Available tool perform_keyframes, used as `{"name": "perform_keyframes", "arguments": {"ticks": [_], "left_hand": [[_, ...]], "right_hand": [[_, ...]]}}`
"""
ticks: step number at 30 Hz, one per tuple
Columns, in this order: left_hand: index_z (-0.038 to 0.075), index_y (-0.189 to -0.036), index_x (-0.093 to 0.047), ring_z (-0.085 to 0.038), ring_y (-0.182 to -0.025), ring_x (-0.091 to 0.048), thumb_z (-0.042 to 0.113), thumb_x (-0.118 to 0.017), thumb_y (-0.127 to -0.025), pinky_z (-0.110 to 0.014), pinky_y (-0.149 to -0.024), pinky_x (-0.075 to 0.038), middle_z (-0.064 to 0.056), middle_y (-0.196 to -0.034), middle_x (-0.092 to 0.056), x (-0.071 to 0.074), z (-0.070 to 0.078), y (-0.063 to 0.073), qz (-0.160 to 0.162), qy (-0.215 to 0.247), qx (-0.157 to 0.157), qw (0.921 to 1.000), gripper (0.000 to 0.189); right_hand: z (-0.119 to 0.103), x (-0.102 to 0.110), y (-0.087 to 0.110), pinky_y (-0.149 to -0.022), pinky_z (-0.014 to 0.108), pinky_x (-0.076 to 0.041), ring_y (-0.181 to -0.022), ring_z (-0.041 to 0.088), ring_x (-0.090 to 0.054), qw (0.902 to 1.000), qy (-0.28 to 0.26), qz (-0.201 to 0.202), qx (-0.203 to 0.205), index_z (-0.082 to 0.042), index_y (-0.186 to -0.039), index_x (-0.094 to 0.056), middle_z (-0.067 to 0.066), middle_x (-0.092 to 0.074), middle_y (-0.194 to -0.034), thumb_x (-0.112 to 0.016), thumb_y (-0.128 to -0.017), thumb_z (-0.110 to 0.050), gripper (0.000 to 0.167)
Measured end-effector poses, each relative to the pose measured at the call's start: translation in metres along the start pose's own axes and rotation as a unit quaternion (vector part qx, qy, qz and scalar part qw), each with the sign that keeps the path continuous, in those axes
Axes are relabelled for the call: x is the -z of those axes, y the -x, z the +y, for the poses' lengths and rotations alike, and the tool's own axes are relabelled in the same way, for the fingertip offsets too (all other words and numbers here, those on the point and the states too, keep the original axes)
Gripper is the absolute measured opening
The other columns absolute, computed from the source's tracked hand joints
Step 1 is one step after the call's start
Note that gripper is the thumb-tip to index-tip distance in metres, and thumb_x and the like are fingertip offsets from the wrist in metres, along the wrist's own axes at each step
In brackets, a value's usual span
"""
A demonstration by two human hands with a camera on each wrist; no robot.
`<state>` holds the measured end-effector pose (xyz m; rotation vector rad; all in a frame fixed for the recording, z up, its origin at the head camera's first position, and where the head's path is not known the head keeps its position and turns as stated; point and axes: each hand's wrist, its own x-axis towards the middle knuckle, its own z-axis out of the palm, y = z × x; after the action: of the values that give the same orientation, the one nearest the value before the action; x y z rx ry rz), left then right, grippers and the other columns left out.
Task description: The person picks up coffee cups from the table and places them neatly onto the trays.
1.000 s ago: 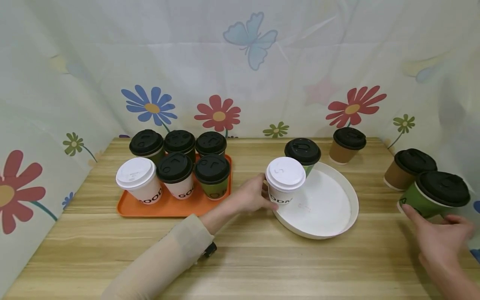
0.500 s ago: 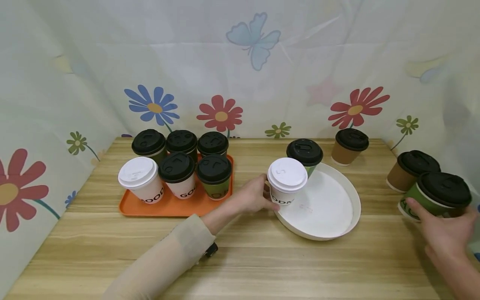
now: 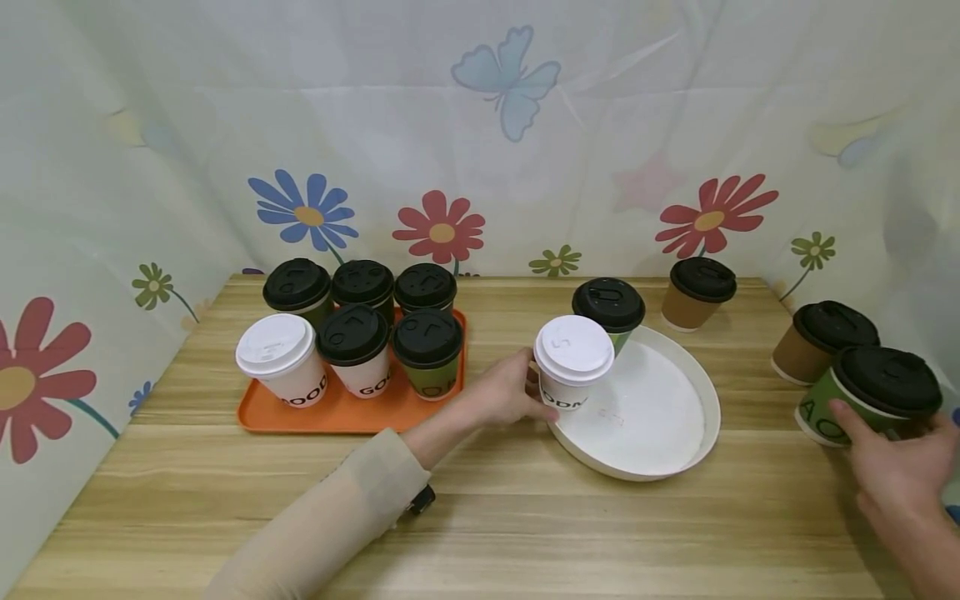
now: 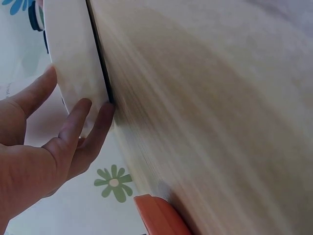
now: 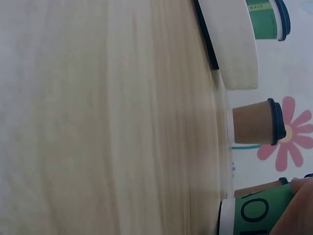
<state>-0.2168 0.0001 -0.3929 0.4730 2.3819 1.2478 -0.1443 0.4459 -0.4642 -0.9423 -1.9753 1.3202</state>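
Note:
My left hand (image 3: 501, 393) holds a white-lidded white paper coffee cup (image 3: 564, 392) low on its side, at the left edge of a round white tray (image 3: 652, 421). In the left wrist view, its fingers (image 4: 73, 120) lie against the tray's wall. At the far right, my right hand (image 3: 903, 467) grips a green paper coffee cup (image 3: 819, 414) with a black lid, thumb on the near side. The cup stands nearly upright, its base close to the tabletop. Behind the white cup is another green cup (image 3: 619, 340) with a black lid.
An orange tray (image 3: 345, 423) on the left bears several lidded cups in two rows. One brown cup (image 3: 686, 308) stands at the back right; a second brown cup (image 3: 797, 354) is just behind the held green one. Flowered cloth (image 3: 360, 133) encloses the wooden table (image 3: 525, 533).
The green cup in my right hand has gone from tilted to nearly upright, showing more of its printed lettering. My left hand and the white cup keep their place.

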Motion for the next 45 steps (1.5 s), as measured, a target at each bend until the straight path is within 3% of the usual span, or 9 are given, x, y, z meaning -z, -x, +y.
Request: {"name": "perform_keyframes", "arguments": {"ticks": [8,12,17,20,24,29,32,39,45], "left_hand": [[0.003,-0.137,-0.048,-0.019,-0.096,-0.062,0.014,-0.091,-0.080,-0.030,-0.081,-0.054,-0.008,-0.113,-0.063,-0.001,-0.001,0.001,0.000,-0.006,0.005,1.0000,0.072],[0.004,-0.139,-0.047,-0.020,-0.097,-0.062,0.014,-0.091,-0.081,-0.031,-0.082,-0.054,-0.009,-0.114,-0.063,-0.001,-0.002,0.000,-0.001,0.000,0.003,1.0000,0.073],[0.004,-0.138,-0.047,-0.020,-0.097,-0.062,0.013,-0.091,-0.081,-0.031,-0.082,-0.054,-0.009,-0.115,-0.063,0.000,-0.002,-0.002,0.000,0.003,0.003,1.0000,0.073],[0.003,-0.138,-0.047,-0.020,-0.097,-0.062,0.014,-0.091,-0.080,-0.030,-0.082,-0.054,-0.009,-0.114,-0.062,0.000,-0.001,-0.001,0.000,-0.001,0.003,1.0000,0.073],[0.003,-0.138,-0.047,-0.019,-0.097,-0.062,0.014,-0.091,-0.081,-0.030,-0.081,-0.054,-0.008,-0.114,-0.062,0.000,0.000,0.000,-0.002,-0.002,0.004,1.0000,0.073],[0.003,-0.137,-0.048,-0.019,-0.097,-0.062,0.014,-0.091,-0.080,-0.030,-0.082,-0.054,-0.008,-0.114,-0.062,0.001,0.001,0.001,-0.002,0.000,0.006,1.0000,0.073],[0.004,-0.138,-0.047,-0.020,-0.097,-0.062,0.014,-0.091,-0.080,-0.030,-0.083,-0.054,-0.008,-0.115,-0.062,0.001,0.001,0.001,-0.001,0.000,0.006,1.0000,0.073],[0.004,-0.138,-0.047,-0.019,-0.098,-0.063,0.014,-0.091,-0.080,-0.030,-0.082,-0.054,-0.008,-0.114,-0.063,0.001,0.002,0.000,-0.002,0.001,0.006,1.0000,0.073],[0.003,-0.136,-0.048,-0.019,-0.096,-0.062,0.014,-0.091,-0.080,-0.029,-0.081,-0.054,-0.008,-0.115,-0.063,0.001,0.002,0.001,-0.002,-0.007,0.005,1.0000,0.071]], "right_hand": [[-0.023,-0.001,0.023,-0.117,0.032,-0.028,-0.136,0.007,-0.036,0.9988,-0.019,-0.038,-0.025,-0.026,-0.157,-0.029,-0.015,-0.037,-0.144,-0.080,-0.090,-0.027,0.084],[-0.057,0.000,0.049,-0.113,0.029,-0.033,-0.128,0.003,-0.042,0.9972,-0.035,-0.064,-0.013,-0.025,-0.155,-0.034,-0.017,-0.042,-0.134,-0.079,-0.091,-0.019,0.078],[-0.093,0.000,0.075,-0.105,0.020,-0.037,-0.132,0.010,-0.043,0.9946,-0.002,-0.102,0.022,-0.020,-0.156,-0.031,-0.018,-0.043,-0.131,-0.078,-0.093,-0.021,0.078],[-0.104,-0.002,0.084,-0.097,0.013,-0.037,-0.134,0.010,-0.042,0.9922,0.023,-0.118,0.034,-0.019,-0.158,-0.023,-0.016,-0.041,-0.135,-0.078,-0.093,-0.027,0.085],[-0.112,-0.005,0.090,-0.085,0.007,-0.040,-0.118,0.004,-0.048,0.9891,-0.010,-0.135,0.057,-0.021,-0.150,-0.034,-0.016,-0.047,-0.126,-0.081,-0.090,-0.020,0.076],[-0.116,-0.010,0.093,-0.081,0.005,-0.043,-0.112,0.001,-0.050,0.9702,-0.050,-0.205,0.119,-0.025,-0.141,-0.042,-0.015,-0.051,-0.124,-0.081,-0.090,-0.009,0.066],[-0.117,-0.014,0.096,-0.082,0.005,-0.043,-0.118,0.005,-0.047,0.9588,0.002,-0.242,0.149,-0.020,-0.150,-0.036,-0.014,-0.047,-0.130,-0.078,-0.094,-0.018,0.070],[-0.121,-0.026,0.102,-0.082,0.005,-0.044,-0.125,0.020,-0.042,0.9421,0.057,-0.281,0.174,0.001,-0.158,-0.018,0.018,-0.034,-0.148,-0.078,-0.094,-0.031,0.093],[-0.121,-0.036,0.105,-0.081,0.006,-0.046,-0.126,0.030,-0.043,0.9301,0.058,-0.308,0.192,0.004,-0.153,-0.022,0.018,-0.036,-0.146,-0.080,-0.093,-0.029,0.089]]}}
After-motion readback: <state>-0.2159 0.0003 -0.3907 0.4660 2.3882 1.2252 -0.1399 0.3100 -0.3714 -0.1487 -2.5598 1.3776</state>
